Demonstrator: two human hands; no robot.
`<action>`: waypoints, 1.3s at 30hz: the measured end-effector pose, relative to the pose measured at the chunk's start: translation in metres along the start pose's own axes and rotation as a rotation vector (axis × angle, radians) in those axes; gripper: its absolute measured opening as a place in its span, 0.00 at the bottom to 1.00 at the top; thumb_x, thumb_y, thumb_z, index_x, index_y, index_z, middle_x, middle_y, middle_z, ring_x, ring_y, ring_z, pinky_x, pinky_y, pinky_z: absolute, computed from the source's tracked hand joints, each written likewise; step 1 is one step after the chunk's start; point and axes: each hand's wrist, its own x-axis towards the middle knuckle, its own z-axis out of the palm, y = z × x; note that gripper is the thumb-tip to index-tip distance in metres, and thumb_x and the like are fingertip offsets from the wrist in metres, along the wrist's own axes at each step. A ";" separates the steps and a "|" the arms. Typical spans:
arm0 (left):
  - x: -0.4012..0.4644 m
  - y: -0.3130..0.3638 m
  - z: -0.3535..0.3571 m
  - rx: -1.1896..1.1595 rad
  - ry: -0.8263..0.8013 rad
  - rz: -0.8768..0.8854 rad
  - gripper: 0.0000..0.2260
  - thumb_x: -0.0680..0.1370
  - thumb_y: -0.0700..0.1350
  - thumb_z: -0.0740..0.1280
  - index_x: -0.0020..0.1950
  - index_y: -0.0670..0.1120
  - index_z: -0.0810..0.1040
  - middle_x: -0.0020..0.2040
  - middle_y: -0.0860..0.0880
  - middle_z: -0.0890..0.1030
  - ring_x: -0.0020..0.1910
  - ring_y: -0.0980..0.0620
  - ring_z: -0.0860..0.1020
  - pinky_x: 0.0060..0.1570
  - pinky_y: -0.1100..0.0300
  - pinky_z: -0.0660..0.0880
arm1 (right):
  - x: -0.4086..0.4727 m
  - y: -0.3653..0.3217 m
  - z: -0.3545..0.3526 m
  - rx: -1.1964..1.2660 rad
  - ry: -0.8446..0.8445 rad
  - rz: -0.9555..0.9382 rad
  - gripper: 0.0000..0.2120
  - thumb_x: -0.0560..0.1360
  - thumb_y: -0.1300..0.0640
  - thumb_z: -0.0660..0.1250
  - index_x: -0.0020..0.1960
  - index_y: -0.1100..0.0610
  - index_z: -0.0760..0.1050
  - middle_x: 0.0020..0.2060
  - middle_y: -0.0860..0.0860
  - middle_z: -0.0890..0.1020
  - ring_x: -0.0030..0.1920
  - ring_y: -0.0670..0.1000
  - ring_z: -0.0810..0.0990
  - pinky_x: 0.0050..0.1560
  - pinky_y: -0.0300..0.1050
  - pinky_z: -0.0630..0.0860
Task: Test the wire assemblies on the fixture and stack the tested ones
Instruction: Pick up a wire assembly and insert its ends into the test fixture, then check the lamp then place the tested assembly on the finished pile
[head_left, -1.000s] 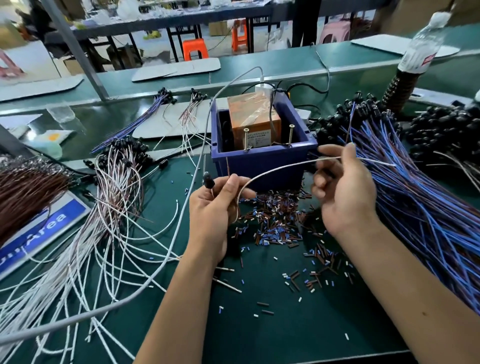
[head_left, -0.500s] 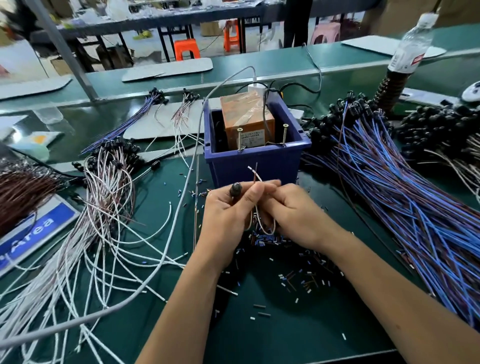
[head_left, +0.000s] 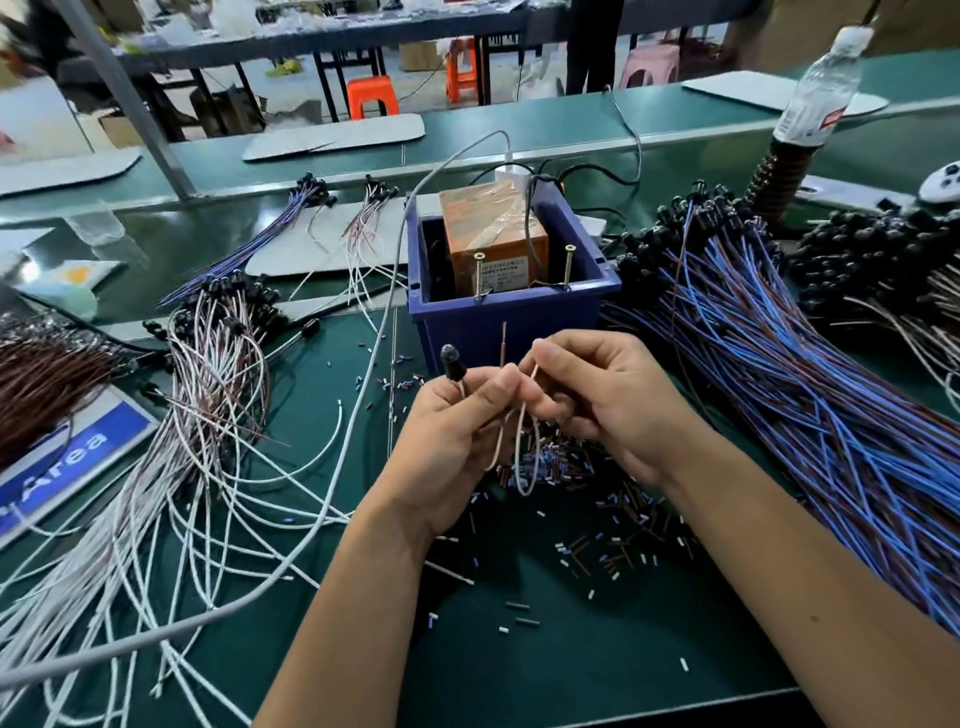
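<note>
- On the green table (head_left: 597, 649), nearest the person, lie scattered short bits of cut insulation (head_left: 582, 499), thickest just under the hands.
- The left hand (head_left: 457, 431) grasps a wire assembly (head_left: 522, 441) between thumb and fingers; the assembly's black cap (head_left: 451, 359) sticks up above the knuckles, and a brown lead end rises beside the thumb.
- The right hand (head_left: 597, 400) pinches the white lead end of the same assembly, touching the left hand; the wires hang in a loop below both hands, above the table.
- To the left spreads a loose pile of white and brown wire assemblies (head_left: 171, 467), with a blue and white label (head_left: 67, 467) reading "Area" partly under it.
- To the right lies a thick fan of blue wire assemblies (head_left: 810, 415), their black caps at the far end.
- Just beyond the hands stands the fixture: a blue bin (head_left: 511, 312) holding an orange box (head_left: 493, 244), with two upright screws (head_left: 478, 275) on its near rim.
- A grey cable (head_left: 379, 332) runs from behind the bin toward the near left.
- Far right, a plastic bottle (head_left: 821, 88) stands upright.
</note>
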 end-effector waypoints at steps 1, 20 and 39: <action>0.000 0.001 0.000 -0.005 0.016 0.004 0.11 0.80 0.48 0.68 0.47 0.42 0.85 0.46 0.41 0.86 0.44 0.48 0.86 0.45 0.55 0.83 | 0.001 0.000 -0.002 -0.012 0.028 -0.014 0.12 0.77 0.50 0.70 0.45 0.58 0.85 0.31 0.53 0.78 0.27 0.46 0.69 0.22 0.36 0.62; 0.007 0.001 0.010 0.086 0.375 0.278 0.12 0.79 0.48 0.69 0.47 0.40 0.86 0.49 0.35 0.85 0.49 0.38 0.84 0.50 0.44 0.82 | -0.001 0.007 0.008 -0.307 -0.048 -0.152 0.07 0.78 0.57 0.75 0.43 0.59 0.82 0.27 0.51 0.80 0.24 0.42 0.74 0.26 0.32 0.68; 0.009 -0.011 0.016 0.590 0.715 0.632 0.14 0.85 0.45 0.60 0.56 0.46 0.85 0.30 0.52 0.65 0.29 0.60 0.65 0.35 0.62 0.65 | -0.002 0.006 0.000 -0.564 0.772 -0.612 0.10 0.81 0.62 0.67 0.59 0.57 0.84 0.35 0.44 0.80 0.31 0.49 0.79 0.30 0.44 0.75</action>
